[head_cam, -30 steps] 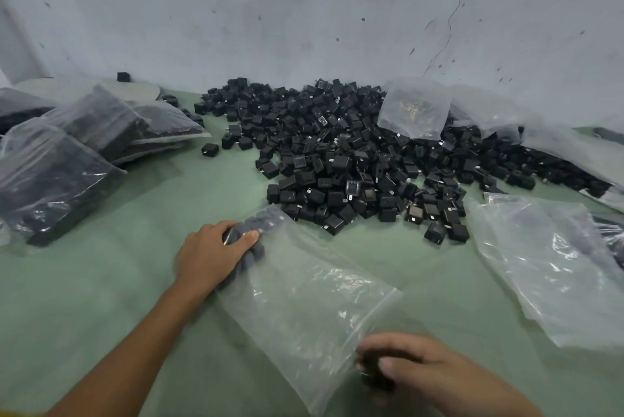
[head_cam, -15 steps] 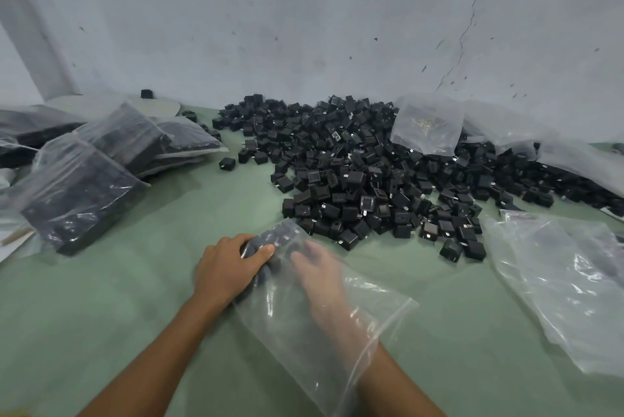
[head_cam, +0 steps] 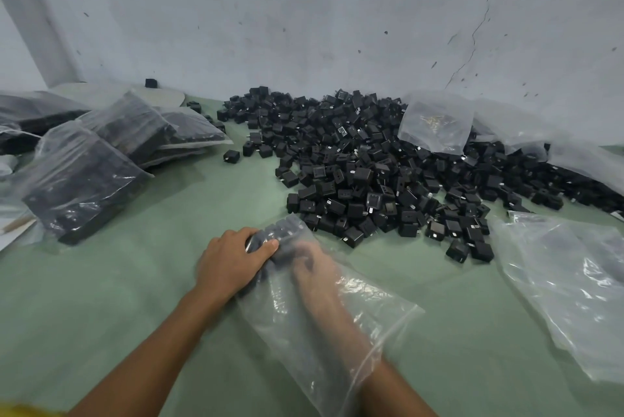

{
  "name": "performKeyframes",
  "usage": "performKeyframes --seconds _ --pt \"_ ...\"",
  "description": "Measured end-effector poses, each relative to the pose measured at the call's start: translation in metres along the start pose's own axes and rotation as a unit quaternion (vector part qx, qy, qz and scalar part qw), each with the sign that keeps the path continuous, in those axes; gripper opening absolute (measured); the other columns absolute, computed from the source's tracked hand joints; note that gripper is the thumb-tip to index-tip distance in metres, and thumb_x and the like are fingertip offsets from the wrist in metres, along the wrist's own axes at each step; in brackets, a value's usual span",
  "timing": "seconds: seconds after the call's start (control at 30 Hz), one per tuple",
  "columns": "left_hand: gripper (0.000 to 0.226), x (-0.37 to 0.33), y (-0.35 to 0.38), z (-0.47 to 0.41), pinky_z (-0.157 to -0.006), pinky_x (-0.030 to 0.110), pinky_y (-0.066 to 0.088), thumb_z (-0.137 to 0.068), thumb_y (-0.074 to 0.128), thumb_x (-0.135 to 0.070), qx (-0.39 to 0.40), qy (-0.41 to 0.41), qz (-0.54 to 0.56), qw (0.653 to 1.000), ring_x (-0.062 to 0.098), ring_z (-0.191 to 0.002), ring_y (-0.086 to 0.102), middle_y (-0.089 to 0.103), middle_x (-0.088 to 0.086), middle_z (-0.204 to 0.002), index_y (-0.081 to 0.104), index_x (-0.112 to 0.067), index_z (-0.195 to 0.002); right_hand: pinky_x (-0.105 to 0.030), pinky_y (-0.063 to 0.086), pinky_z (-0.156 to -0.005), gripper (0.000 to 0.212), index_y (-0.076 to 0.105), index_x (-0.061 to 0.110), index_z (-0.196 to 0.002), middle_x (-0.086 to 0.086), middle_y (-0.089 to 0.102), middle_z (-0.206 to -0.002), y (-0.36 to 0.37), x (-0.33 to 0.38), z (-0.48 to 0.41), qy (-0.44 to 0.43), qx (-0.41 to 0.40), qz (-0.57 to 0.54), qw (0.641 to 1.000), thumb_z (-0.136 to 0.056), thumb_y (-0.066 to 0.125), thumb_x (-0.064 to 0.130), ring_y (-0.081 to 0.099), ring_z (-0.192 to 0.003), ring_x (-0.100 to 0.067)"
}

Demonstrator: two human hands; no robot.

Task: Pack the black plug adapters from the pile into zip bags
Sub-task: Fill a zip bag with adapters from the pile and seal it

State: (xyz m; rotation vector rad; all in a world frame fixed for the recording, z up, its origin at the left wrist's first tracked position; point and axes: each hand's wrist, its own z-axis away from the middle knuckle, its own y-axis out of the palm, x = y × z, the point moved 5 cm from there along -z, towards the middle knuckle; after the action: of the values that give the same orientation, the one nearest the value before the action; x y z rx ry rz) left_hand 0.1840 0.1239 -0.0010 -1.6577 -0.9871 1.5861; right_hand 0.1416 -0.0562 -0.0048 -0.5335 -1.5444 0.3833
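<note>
A big pile of black plug adapters (head_cam: 371, 173) lies on the green table (head_cam: 128, 281) against the wall. In front of it lies a clear zip bag (head_cam: 374, 312) with its mouth toward me. A few adapters in the bag (head_cam: 285, 231) sit at its closed far end. My left hand (head_cam: 233, 261) grips that far end from outside, thumb curled over the adapters. My right hand (head_cam: 317, 278) is deep inside the bag, seen blurred through the plastic, fingers up against the adapters there. Its grip is not readable.
Several filled zip bags (head_cam: 81, 187) are stacked at the left. Empty clear bags (head_cam: 567, 281) lie at the right, and another clear bag (head_cam: 435, 126) rests on the pile's far side. A lone adapter (head_cam: 231, 156) sits left of the pile.
My right hand, which held adapters at the bag's mouth a second ago, has slid inside the bag up to its far end. My left hand kept its grip there.
</note>
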Motion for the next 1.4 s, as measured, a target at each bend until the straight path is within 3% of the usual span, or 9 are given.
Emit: performKeyframes --seconds 0.17,0.3,0.4,0.53,0.73,0.9,1.13,1.3,1.4 --pt "0.056 -0.004 -0.001 -0.01 -0.084 0.038 0.049 -0.086 0.042 -0.076 0.036 0.009 -0.081 0.996 0.024 -0.096 0.06 0.063 -0.001 -0.101 0.061 -0.034 -0.118 -0.037 0.046 -0.086 0.034 0.06 0.023 -0.133 -0.009 0.068 -0.113 0.006 0.0 0.002 -0.016 -0.012 0.041 0.999 -0.102 0.047 0.022 0.062 -0.1 -0.028" --pt "0.042 -0.017 0.004 -0.019 -0.091 0.035 0.048 -0.091 0.054 -0.052 0.045 0.022 0.01 0.999 0.021 -0.109 0.059 0.064 -0.003 -0.124 0.059 -0.032 -0.128 -0.035 0.047 -0.079 0.03 0.057 0.024 -0.129 -0.001 0.065 -0.102 0.005 0.003 0.001 -0.03 -0.02 0.031 0.999 -0.104 0.04 0.03 0.056 -0.088 -0.017" --pt "0.045 -0.017 0.006 -0.02 -0.089 0.035 0.047 -0.091 0.048 -0.063 0.031 -0.003 0.008 0.999 0.018 -0.112 0.061 0.066 -0.011 -0.122 0.059 -0.036 -0.126 -0.038 0.05 -0.097 0.031 0.058 0.023 -0.126 0.007 0.065 -0.117 0.003 0.018 0.009 -0.113 -0.032 -0.097 0.988 -0.107 0.035 0.03 0.063 -0.11 -0.015" --pt "0.057 -0.02 0.006 -0.013 -0.075 0.034 0.044 -0.083 0.038 -0.08 -0.001 0.006 -0.033 0.999 0.017 -0.103 0.062 0.067 -0.014 -0.106 0.061 -0.039 -0.115 -0.043 0.05 -0.081 0.017 0.059 0.017 -0.111 -0.008 0.066 -0.097 0.005 -0.003 0.001 -0.024 -0.042 0.059 0.997 -0.101 0.046 0.022 0.063 -0.091 -0.032" --pt "0.058 -0.023 0.007 -0.013 -0.083 0.038 0.049 -0.083 0.041 -0.081 0.003 0.008 -0.043 0.999 0.019 -0.105 0.06 0.065 -0.009 -0.11 0.06 -0.037 -0.116 -0.04 0.048 -0.082 0.022 0.058 0.011 -0.118 -0.013 0.066 -0.105 -0.002 0.01 0.011 -0.036 -0.016 0.064 0.997 -0.101 0.046 0.015 0.063 -0.098 -0.033" --pt "0.058 -0.024 0.006 -0.011 -0.085 0.038 0.048 -0.084 0.039 -0.08 0.002 0.011 -0.044 0.999 0.019 -0.107 0.059 0.064 -0.009 -0.113 0.06 -0.038 -0.118 -0.019 0.029 -0.109 0.042 0.055 0.009 -0.136 -0.009 0.051 -0.142 -0.011 0.01 0.044 -0.079 0.127 0.082 0.985 -0.096 0.053 0.0 0.045 -0.133 -0.02" --pt "0.061 -0.022 0.007 -0.011 -0.08 0.036 0.044 -0.085 0.035 -0.082 -0.005 0.012 -0.051 0.999 0.018 -0.108 0.058 0.063 -0.01 -0.114 0.058 -0.039 -0.121 -0.019 0.048 -0.097 0.024 0.074 0.023 -0.115 0.005 0.071 -0.121 -0.118 -0.003 0.122 -0.01 0.319 -0.148 0.936 -0.095 0.065 0.014 0.064 -0.115 -0.008" --pt "0.059 -0.022 0.008 -0.011 -0.079 0.036 0.043 -0.085 0.036 -0.081 -0.006 0.011 -0.055 0.998 0.018 -0.106 0.058 0.063 -0.01 -0.111 0.059 -0.039 -0.119 -0.027 0.055 -0.073 0.017 0.076 0.016 -0.102 -0.01 0.073 -0.097 -0.198 0.004 0.085 -0.047 0.129 -0.168 0.976 -0.093 0.064 0.023 0.067 -0.084 -0.017" --pt "0.056 -0.023 0.007 -0.01 -0.076 0.035 0.041 -0.086 0.037 -0.081 -0.008 0.013 -0.049 0.999 0.018 -0.104 0.058 0.063 -0.01 -0.108 0.06 -0.039 -0.114 -0.024 0.053 -0.066 0.022 0.075 0.027 -0.098 0.002 0.073 -0.093 -0.199 0.0 0.035 -0.044 0.021 -0.14 0.989 -0.095 0.063 0.01 0.064 -0.081 -0.012"
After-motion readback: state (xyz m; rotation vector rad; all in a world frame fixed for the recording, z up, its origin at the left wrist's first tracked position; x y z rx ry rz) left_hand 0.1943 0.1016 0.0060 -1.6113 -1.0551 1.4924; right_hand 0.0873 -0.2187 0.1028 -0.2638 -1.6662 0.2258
